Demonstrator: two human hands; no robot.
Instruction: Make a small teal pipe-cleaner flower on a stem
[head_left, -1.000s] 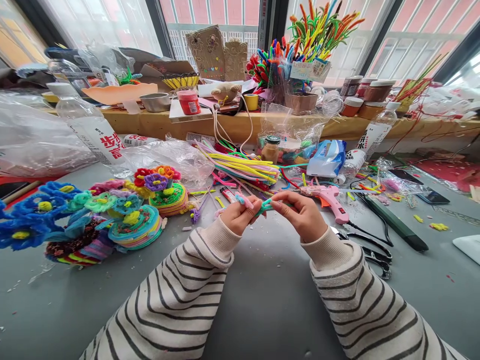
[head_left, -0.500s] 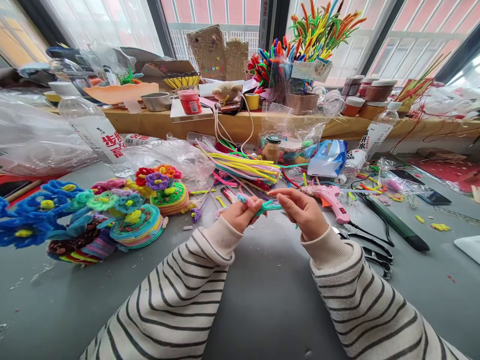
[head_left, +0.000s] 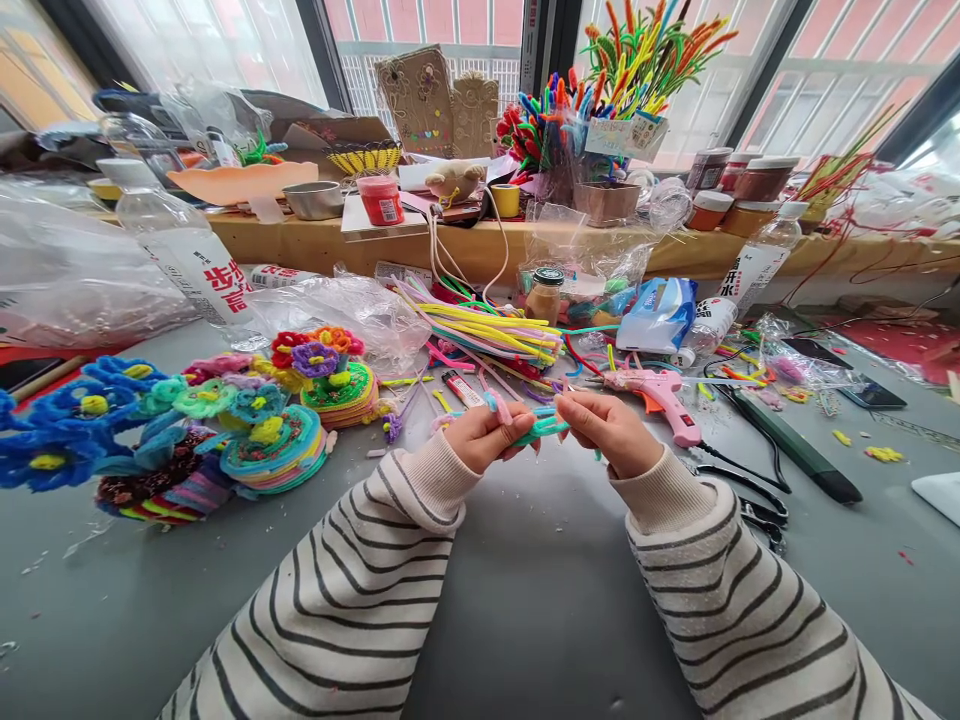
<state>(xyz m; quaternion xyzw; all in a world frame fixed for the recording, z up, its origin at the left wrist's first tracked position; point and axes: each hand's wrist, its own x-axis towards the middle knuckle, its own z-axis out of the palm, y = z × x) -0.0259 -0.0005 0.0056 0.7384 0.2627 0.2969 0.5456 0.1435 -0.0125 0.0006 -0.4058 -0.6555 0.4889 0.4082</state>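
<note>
Seen from the head camera, a person in striped sleeves works above a grey table (head_left: 525,610), the hands close to one another but apart. The left hand (head_left: 484,438) pinches a teal strand (head_left: 546,425), doubled into loops, while the right hand (head_left: 609,430) grips its right end between thumb and fingers. The strand spans the narrow gap between them, held clear of the tabletop. A pink strand (head_left: 498,405) (fuzzy, like the teal one) curls up at the left fingers.

Just beyond the hands lies a bundle (head_left: 495,335) of yellow and pink strands, with a jar (head_left: 544,300) standing at its far right. A pink glue gun (head_left: 660,388) rests just to the right of the right hand, beside a dark green bar (head_left: 799,450). Further right is a phone (head_left: 874,390).

At left, blue flowers (head_left: 94,405) and smaller fuzzy blooms crowd the table, near a tilted bottle (head_left: 195,265). On the far ledge (head_left: 315,243) sit a metal bowl (head_left: 313,202), a red tub (head_left: 381,202) and, to the right, a tall bouquet (head_left: 641,70) of coloured stems.
</note>
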